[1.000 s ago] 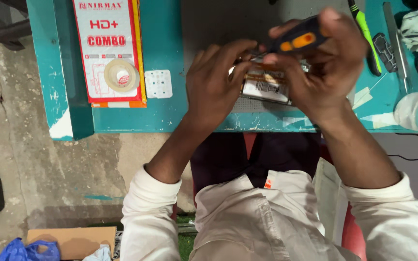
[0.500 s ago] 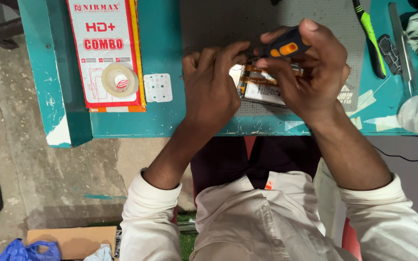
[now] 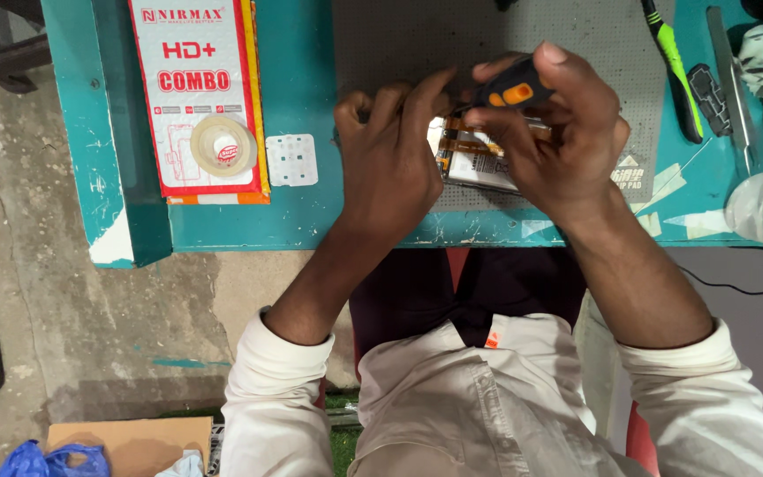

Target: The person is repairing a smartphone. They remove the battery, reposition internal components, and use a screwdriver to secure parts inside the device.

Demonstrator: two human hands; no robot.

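Unscrewing the opened phone [image 3: 479, 159], we judge; our right hand [image 3: 558, 132] grips the orange-and-black screwdriver [image 3: 509, 91], fingers closed round it; our left hand [image 3: 390, 150], fingers curled, pins the phone. Next calls for steady downward pressure.

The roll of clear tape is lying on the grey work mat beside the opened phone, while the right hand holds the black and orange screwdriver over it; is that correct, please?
Not quite. The roll of clear tape lies on the red and white flat package at the left of the teal table, well away from the grey work mat. The head view shows this. The right hand does hold the black and orange screwdriver over the opened phone.
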